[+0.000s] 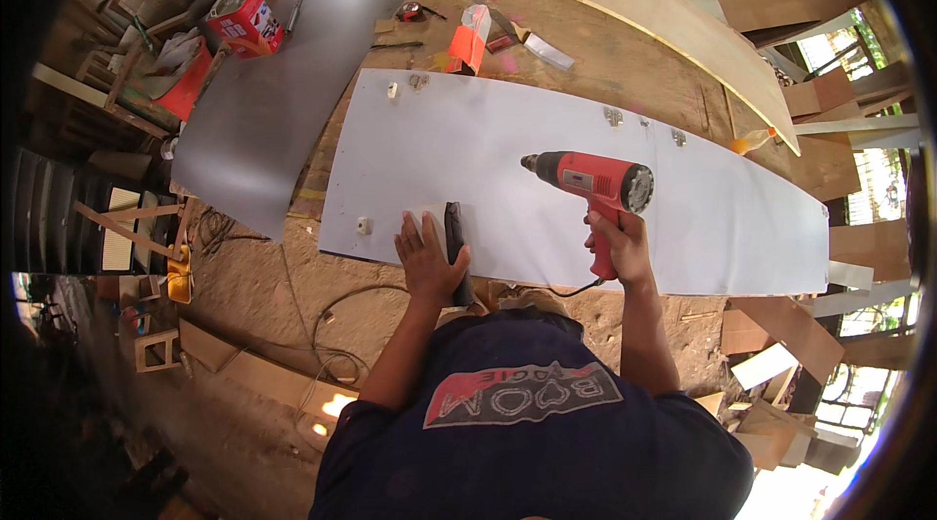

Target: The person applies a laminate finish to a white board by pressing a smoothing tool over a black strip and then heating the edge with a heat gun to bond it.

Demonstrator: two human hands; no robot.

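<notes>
White panel (547,179) lies flat on counter (605,61), near edge toward person. Right hand (617,245), grip closed around handle of red heat gun (595,179), nozzle aimed left over panel. Left hand (427,261) flat, fingers spread, pressing dark strip tool (455,242) at near edge. Risk: nozzle close to left fingers, burn likely if hand shifts; heat held in one spot may scorch surface. Hinges (613,116) along far edge.
</notes>
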